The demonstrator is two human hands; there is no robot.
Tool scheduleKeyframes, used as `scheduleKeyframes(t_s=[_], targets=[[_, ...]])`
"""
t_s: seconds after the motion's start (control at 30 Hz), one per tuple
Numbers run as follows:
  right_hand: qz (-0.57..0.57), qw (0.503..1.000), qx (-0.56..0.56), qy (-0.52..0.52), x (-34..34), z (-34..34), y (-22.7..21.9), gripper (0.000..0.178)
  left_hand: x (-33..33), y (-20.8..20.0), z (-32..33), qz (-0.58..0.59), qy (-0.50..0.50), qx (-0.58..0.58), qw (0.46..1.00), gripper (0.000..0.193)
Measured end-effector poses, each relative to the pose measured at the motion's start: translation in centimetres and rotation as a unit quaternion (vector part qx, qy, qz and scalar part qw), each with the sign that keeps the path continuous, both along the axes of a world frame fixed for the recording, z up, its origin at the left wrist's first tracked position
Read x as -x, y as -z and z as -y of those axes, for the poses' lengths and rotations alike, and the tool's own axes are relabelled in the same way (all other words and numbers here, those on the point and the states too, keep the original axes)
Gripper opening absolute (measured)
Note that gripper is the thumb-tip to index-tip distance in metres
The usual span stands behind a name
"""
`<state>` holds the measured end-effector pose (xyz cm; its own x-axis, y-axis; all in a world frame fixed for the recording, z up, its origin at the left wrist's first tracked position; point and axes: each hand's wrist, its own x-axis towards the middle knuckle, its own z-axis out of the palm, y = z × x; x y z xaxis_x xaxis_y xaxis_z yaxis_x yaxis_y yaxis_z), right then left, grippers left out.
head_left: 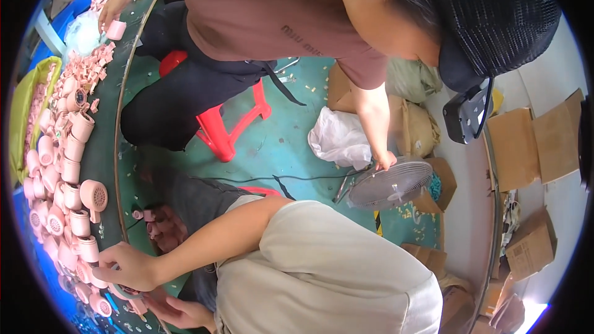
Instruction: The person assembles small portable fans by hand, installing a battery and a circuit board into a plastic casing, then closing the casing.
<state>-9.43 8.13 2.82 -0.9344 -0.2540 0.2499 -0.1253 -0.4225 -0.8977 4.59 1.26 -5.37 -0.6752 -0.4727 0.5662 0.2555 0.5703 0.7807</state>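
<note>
At the lower left, beside the table edge, my right hand is closed with curled fingers around a small part with a dark, curved greenish edge. I cannot make out what it is. Just below, my left hand is closed at the same part, its fingers partly hidden. Pink plastic housings with round slotted grilles lie heaped along the table beside my right hand. Several are short pink cylinders. Small blue pieces lie near my hands.
A co-worker in a brown T-shirt leans in above, one hand on a floor fan, the other at a pink part. Around are a red stool, white bag, cartons and a cable.
</note>
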Motion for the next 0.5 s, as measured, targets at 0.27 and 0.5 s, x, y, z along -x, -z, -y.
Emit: scheduleKeyframes(t_s=[0.27, 0.5], targets=[[-0.193, 0.962, -0.151, -0.117, -0.7, -4.5, -0.5, 0.041, 0.6, -6.0, 0.8, 0.008, 0.027, -0.085, 0.996, 0.047], [-0.217, 0.94, -0.249, -0.088, -0.8, -4.9, -1.4, 0.041, 1.5, -3.3, 3.4, 0.14, 0.083, -0.178, 0.97, 0.054]])
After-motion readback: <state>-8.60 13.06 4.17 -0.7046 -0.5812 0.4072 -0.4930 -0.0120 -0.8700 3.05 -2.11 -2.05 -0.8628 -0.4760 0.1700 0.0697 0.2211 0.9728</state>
